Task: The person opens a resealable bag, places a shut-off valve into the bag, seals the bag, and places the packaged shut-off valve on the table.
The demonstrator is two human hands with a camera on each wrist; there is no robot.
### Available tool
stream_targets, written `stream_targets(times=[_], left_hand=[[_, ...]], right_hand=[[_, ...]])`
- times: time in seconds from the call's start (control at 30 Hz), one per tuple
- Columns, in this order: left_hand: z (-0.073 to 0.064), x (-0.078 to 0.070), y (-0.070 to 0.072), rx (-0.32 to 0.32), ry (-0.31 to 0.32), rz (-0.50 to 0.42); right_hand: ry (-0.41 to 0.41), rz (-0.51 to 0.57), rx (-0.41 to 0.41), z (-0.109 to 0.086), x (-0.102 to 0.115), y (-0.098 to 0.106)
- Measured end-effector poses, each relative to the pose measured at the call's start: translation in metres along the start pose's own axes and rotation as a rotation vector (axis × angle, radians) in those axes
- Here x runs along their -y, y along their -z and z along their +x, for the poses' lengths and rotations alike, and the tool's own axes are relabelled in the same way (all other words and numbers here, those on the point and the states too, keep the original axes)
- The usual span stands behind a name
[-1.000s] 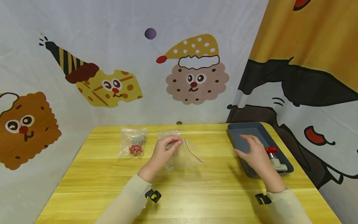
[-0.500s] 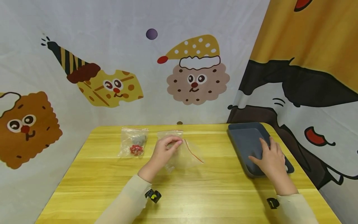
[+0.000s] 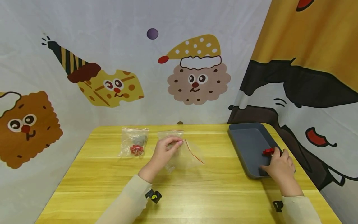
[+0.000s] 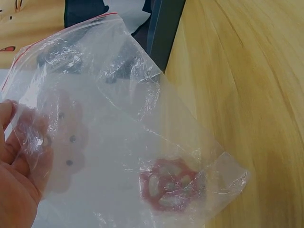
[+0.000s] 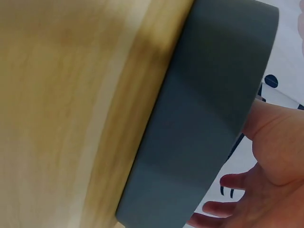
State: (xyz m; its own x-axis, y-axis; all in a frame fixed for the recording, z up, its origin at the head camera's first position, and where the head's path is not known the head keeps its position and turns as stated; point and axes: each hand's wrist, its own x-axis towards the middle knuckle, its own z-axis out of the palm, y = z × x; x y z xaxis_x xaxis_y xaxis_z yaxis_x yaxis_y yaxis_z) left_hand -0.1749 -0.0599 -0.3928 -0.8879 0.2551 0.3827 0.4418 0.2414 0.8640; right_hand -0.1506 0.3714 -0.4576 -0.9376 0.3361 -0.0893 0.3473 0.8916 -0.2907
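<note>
My left hand (image 3: 165, 151) pinches the top of a clear zip bag (image 3: 191, 155) with a red seal line, between thumb and fingers. In the left wrist view the film of this zip bag (image 4: 118, 109) spreads beside the fingers. At the right, my right hand (image 3: 281, 166) reaches into a grey tray (image 3: 246, 149), thumb and fingers spread over a valve whose red handle (image 3: 268, 151) shows by the fingertips. The hand hides the valve's body. In the right wrist view the tray's outer wall (image 5: 190, 123) covers the valve and the thumb's tip, while other fingers look extended.
A second zip bag (image 3: 126, 141) at the back left holds a red handwheel (image 3: 136, 150) and a grey part. Behind the left hand the top of another clear bag (image 3: 170, 133) lies on the wooden table (image 3: 195, 196). A printed curtain (image 3: 156, 112) stands behind the table.
My right hand has moved right and down, from above the tray's near side onto the valve. The red handle has shifted slightly left. My left hand and its bag stay put.
</note>
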Motion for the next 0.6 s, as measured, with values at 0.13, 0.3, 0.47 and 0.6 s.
stream_targets(times=[0.13, 0.3, 0.47, 0.6], left_hand=[[0.0, 0.0, 0.0, -0.002, -0.015, 0.008], [-0.001, 0.0, 0.0, 0.004, 0.001, 0.007], [-0.001, -0.001, 0.0, 0.008, 0.023, -0.002], [-0.001, -0.001, 0.0, 0.007, 0.024, -0.004]], right_hand=[[-0.017, -0.025, 0.006, 0.0, -0.002, -0.001], [-0.046, -0.031, 0.006, 0.003, -0.003, -0.004], [-0.082, -0.042, 0.031, 0.007, -0.007, -0.003], [-0.079, -0.074, 0.082, 0.01, -0.011, -0.002]])
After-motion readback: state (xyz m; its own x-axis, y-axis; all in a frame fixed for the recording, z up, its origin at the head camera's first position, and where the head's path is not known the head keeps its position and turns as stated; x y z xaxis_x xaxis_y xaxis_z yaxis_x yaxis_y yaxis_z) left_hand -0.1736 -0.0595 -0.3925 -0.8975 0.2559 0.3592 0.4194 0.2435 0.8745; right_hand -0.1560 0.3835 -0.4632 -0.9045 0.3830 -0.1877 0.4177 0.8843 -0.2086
